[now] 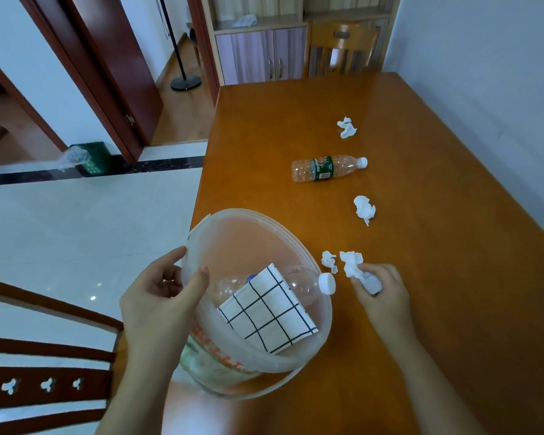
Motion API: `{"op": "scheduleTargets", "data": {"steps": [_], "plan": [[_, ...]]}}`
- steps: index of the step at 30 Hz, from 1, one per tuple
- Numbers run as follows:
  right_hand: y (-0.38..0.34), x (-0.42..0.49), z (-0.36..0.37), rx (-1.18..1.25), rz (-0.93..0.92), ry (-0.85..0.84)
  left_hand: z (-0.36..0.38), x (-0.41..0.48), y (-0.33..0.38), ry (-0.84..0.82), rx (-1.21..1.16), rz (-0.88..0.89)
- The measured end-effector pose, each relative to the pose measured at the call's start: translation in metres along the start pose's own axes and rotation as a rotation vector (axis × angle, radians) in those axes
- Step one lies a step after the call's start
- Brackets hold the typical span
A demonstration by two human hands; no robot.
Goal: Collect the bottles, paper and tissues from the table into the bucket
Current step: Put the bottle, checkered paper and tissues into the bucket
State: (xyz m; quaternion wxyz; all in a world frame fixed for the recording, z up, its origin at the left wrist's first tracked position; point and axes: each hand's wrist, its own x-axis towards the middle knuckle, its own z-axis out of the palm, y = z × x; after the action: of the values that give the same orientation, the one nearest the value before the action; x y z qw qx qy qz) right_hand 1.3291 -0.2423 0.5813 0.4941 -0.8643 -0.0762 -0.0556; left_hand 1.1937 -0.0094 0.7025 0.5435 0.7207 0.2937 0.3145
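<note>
Tissue pickup in hand, task judged roughly half done. The bucket (258,356) is tilted at the near-left worktop (421,309) edge, rim pinched by the left hand (161,296), thumb inside the wall, fingers curled outside. Already inside: a clear bottle (302,285) with its white cap poking over the rim at 3 o'clock, and the grid-printed paper (267,312) lying on it. The right hand (380,290) is closed around a crumpled tissue (354,265), just beside the bucket at its 3 o'clock. A smaller tissue scrap (328,260) lies touching or nearly touching it; which cannot be told. Still out on the worktop: a tissue wad (365,208) at 1 o'clock from the bucket, the green-label bottle (327,168) on its side beyond that at 12–1 o'clock, and the far tissue (346,127) further along the same line. Next move is judged to be: carry the gripped tissue left over the rim and release, then the adjacent scrap. The protruding cap may obstruct the drop.
</note>
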Motion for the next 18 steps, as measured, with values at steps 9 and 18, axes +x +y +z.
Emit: {"op": "scheduleTargets", "data": {"steps": [9,18], "plan": [[-0.088,-0.024,-0.018,0.147,-0.271,-0.098,-0.011,-0.015,-0.004,0.002,-0.044,0.007],[-0.120,-0.048,0.003,0.127,-0.352,-0.360,-0.017,-0.023,-0.005,0.013,-0.066,0.017]]}}
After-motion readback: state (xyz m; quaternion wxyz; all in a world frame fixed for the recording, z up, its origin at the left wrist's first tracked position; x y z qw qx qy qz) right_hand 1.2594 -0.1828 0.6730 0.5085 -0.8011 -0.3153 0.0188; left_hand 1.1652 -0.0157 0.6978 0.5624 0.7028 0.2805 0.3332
